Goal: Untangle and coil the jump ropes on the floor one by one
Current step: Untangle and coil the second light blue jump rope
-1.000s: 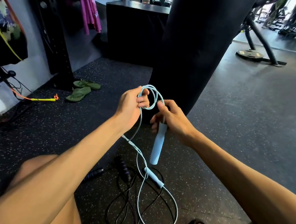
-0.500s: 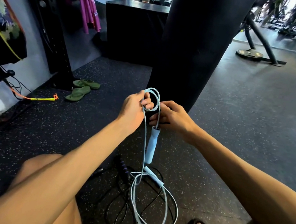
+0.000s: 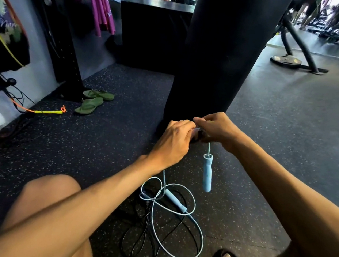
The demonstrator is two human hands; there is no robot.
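Light-blue jump rope [image 3: 172, 215] gripped at frame centre by left hand [image 3: 173, 142] and right hand [image 3: 217, 129], fingers of both clenched on cord, hands touching. One blue handle [image 3: 207, 172] hung below right hand; second handle [image 3: 175, 200] and loose loops laid on floor over black rope [image 3: 139, 241], lower centre.

Ropes and sandals lying on a speckled gym floor [image 3: 93, 152]

A blue rope [image 3: 178, 236] is sprawling over a black rope [image 3: 141, 246]; green sandals [image 3: 93, 100] are sitting near the rack.
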